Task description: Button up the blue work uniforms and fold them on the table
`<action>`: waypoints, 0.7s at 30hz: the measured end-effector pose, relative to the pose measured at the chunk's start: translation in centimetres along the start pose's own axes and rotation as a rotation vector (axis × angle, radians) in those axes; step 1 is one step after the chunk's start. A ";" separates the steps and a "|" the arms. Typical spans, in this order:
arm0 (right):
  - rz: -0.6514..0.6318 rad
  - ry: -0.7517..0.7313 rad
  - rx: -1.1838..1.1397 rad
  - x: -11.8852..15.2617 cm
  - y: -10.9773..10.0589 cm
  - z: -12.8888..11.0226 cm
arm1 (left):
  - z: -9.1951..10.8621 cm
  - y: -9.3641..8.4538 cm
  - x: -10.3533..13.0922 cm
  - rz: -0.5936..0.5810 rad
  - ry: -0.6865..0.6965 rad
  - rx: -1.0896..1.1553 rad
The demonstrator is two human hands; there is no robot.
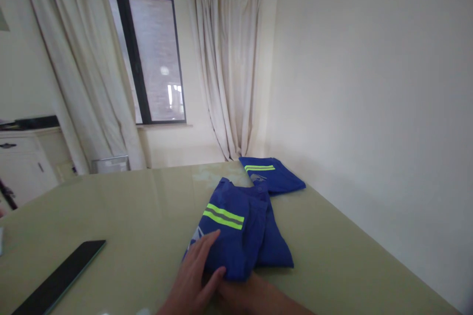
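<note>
A blue garment [231, 243] with a yellow-green and grey reflective band lies partly folded on the pale green table [148, 216]. My left hand [197, 268] rests on its near left part, fingers apart. My right hand [236, 290] reaches in from the lower right to the garment's near edge; its fingers are hidden under the cloth and behind my left hand. Beyond, near the wall, a second blue garment [283, 177] with a similar band lies folded flat, close to the far end of the first one.
A long black flat object [61, 275] lies at the table's left. A white wall [377, 108] runs along the right table edge. Behind the table are curtains [232, 59], a window [157, 59] and a white cabinet [25, 162].
</note>
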State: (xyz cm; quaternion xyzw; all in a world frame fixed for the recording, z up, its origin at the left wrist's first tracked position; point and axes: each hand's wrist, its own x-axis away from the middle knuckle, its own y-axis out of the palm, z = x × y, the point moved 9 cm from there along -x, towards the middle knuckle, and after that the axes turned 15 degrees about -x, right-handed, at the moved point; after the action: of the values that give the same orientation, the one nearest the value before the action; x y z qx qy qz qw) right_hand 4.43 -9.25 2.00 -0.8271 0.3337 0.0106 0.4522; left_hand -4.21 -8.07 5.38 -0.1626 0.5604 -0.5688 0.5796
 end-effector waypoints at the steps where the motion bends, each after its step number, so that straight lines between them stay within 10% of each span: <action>1: -0.017 -0.004 0.003 0.0 0.2 0.4 | 0.3 0.5 -0.2 -0.047 -0.001 0.011; 12: 0.026 0.014 0.000 -0.6 -1.5 -0.2 | -0.2 0.2 -1.4 -0.087 -0.016 0.238; 21: 0.165 0.303 -0.099 -0.2 -6.4 3.7 | -15.8 -4.6 2.8 0.564 -0.971 0.434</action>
State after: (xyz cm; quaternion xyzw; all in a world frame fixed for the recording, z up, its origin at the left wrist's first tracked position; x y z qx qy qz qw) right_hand 8.88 -4.01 4.61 -0.8102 0.4638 -0.0606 0.3533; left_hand -20.32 -4.73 2.83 -0.1266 0.1242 -0.3552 0.9178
